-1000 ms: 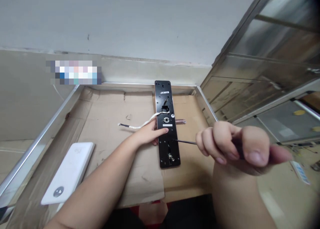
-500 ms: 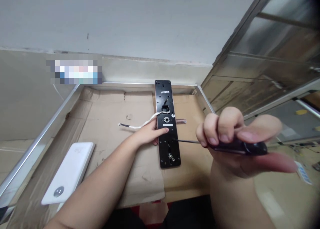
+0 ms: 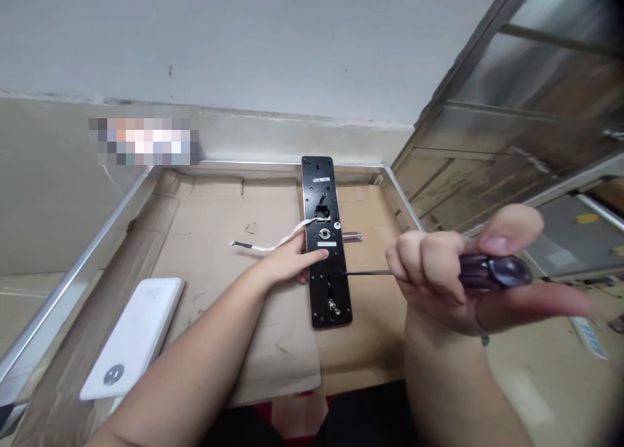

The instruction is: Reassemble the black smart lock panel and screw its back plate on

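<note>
A long black door-lock panel [image 3: 319, 288] stands lengthwise in front of me, its back side with screw holes facing me. My left hand [image 3: 292, 260] grips its left edge, thumb on the face and fingers behind. A white cable [image 3: 285, 240] with a black connector end runs out of the panel to the left. My right hand [image 3: 439, 271] is closed around the dark handle of a screwdriver [image 3: 487, 271]. The screwdriver's thin shaft reaches left, and its tip meets the panel's lower right part. A shiny coppery lever handle [image 3: 353, 237] sticks out at the panel's right side.
Brown cardboard [image 3: 209, 206] lines the metal-framed bench top [image 3: 404, 200]. A white power bank [image 3: 134, 336] lies at the left beside my forearm. A wall [image 3: 253, 51] rises behind, with a pixelated patch at the back left. Metal-framed panels stand at the right.
My right hand has turned on the screwdriver handle, its fingers shifting and more of the handle's end showing. The panel and my left hand stay where they were.
</note>
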A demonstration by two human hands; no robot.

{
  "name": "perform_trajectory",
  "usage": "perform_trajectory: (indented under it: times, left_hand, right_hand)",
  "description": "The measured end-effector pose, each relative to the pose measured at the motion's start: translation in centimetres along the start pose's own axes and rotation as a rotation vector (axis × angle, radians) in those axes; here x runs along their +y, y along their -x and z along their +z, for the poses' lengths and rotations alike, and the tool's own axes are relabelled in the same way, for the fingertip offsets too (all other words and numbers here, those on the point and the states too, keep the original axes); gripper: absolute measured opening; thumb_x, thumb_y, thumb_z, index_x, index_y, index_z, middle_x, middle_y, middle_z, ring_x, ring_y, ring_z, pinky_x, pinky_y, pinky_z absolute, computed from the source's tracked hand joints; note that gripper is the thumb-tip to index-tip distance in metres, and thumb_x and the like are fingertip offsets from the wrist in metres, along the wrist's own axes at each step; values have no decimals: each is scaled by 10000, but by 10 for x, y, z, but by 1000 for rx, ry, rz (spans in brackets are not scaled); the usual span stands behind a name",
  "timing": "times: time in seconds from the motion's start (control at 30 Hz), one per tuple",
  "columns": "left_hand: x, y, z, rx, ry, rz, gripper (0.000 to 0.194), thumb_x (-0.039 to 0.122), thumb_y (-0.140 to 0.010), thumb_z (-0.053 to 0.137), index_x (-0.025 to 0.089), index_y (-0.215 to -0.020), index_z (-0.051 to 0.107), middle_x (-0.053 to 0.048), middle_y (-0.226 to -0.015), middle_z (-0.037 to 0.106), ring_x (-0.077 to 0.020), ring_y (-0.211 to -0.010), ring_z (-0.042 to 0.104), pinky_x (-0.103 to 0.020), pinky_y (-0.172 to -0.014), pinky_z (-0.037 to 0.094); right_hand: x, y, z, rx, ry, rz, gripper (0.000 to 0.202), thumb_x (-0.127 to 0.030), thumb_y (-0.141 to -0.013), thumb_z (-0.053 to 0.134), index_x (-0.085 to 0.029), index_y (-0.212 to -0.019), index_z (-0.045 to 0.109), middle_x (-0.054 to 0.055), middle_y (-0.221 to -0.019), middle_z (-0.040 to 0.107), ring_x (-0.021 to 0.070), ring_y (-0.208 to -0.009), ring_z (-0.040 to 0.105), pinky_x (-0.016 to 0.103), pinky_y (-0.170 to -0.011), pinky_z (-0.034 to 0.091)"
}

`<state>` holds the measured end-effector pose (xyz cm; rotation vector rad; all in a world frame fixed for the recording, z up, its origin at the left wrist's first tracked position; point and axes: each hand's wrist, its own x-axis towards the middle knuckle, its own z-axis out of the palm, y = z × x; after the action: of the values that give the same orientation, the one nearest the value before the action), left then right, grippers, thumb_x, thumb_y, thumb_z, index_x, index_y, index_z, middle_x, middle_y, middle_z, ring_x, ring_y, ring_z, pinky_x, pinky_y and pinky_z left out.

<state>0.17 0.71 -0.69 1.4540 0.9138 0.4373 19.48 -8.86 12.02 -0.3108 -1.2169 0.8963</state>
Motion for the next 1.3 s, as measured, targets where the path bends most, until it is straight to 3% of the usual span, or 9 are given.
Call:
perform_trajectory:
  times: [0.2,0.4,0.53,0.67,0.83,0.93,1.1,1.2,1.3]
  left_hand:
    - [0,0,-1,-26,2,4,746,570,-875,684,292,-1470,329,-83,-1015,685,-183,-588,676,-316,-467,576]
    - [-2,-1,-1,-35,-12,22,719,577,-884,662,284,-1465,355,-60,-950,671,-169,-573,653,-286,-437,546]
    - [1,0,0,-31,-2,21,733,550,-892,661,280,-1491,334,-71,-967,673,-164,-592,657,-269,-448,547]
    - [1,1,0,-25,-5,9,736,554,-887,666,277,-1480,328,-89,-1031,683,-155,-568,654,-277,-448,552]
    - [-1,0,0,-19,11,26,739,556,-881,677,286,-1481,340,-105,-1071,689,-186,-634,693,-276,-461,563]
    - [-1,0,1,-10,1,17,745,578,-874,677,294,-1474,338,-84,-1030,691,-174,-595,679,-279,-453,563]
    - [0,0,0,-7,-8,38,720,580,-883,665,295,-1469,361,-83,-1025,682,-168,-593,672,-264,-436,551]
    - [1,0,0,-16,-1,38,719,569,-888,664,291,-1475,355,-93,-1041,688,-166,-598,673,-263,-443,553]
    - [2,1,1,-11,-1,14,746,556,-883,676,272,-1484,338,-96,-1020,692,-169,-597,675,-275,-463,567]
  right_hand:
    - [-7,-7,-15,-97,22,100,456,-635,-873,650,-240,-651,590,-14,-720,415,138,-581,531,293,-483,445]
    - [-16,-3,-23,-334,-110,281,516,-573,-1009,410,-217,-642,484,-27,-575,423,119,-464,426,313,-486,386]
    - [-4,-1,-7,-155,-62,82,380,-618,-942,550,-264,-813,499,-107,-445,328,77,-352,222,267,-415,315]
    - [1,-2,0,-132,38,-72,253,-545,-953,593,-294,-932,583,-74,-561,482,78,-377,375,239,-405,373]
    - [-15,-2,-9,-162,93,184,416,-567,-946,590,-227,-743,720,18,-773,510,172,-689,589,375,-632,512]
    - [-20,2,-8,-191,37,291,475,-484,-1041,434,-207,-820,751,-5,-617,471,141,-563,515,342,-584,465]
    - [-3,8,9,-29,18,56,357,-624,-922,599,-274,-987,627,-84,-512,437,84,-382,319,265,-442,388]
    - [2,6,10,20,100,-70,271,-531,-907,675,-276,-997,656,-24,-725,556,108,-480,489,253,-419,410]
    - [-7,2,3,-71,157,72,385,-568,-946,584,-224,-846,725,25,-817,535,178,-699,611,350,-584,520]
